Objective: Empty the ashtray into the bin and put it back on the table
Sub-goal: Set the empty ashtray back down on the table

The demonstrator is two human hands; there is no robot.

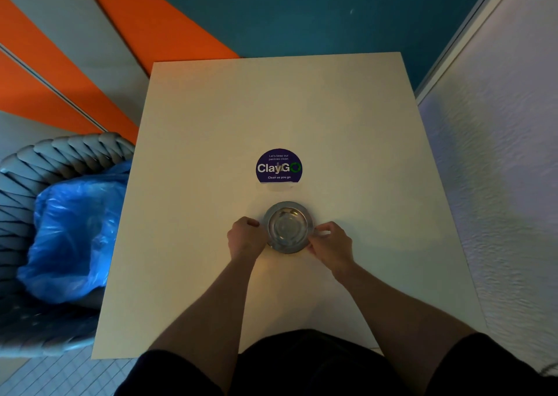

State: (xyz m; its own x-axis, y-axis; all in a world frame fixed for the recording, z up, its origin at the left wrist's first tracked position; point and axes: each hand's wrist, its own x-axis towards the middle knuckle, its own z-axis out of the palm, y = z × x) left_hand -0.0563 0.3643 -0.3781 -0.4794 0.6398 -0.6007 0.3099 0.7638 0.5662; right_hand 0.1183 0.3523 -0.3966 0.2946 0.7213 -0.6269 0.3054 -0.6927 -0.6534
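Note:
A round metal ashtray sits on the pale square table, just below a purple sticker. Its bowl looks shiny and I see nothing inside it. My left hand curls against the ashtray's left rim and my right hand pinches its right rim. A bin lined with a blue plastic bag stands to the left of the table, below its level.
A round purple "ClayGo" sticker lies at the table's middle. A grey woven chair surrounds the bin at left. A white textured wall runs close along the table's right side. Orange and teal panels lie beyond the far edge.

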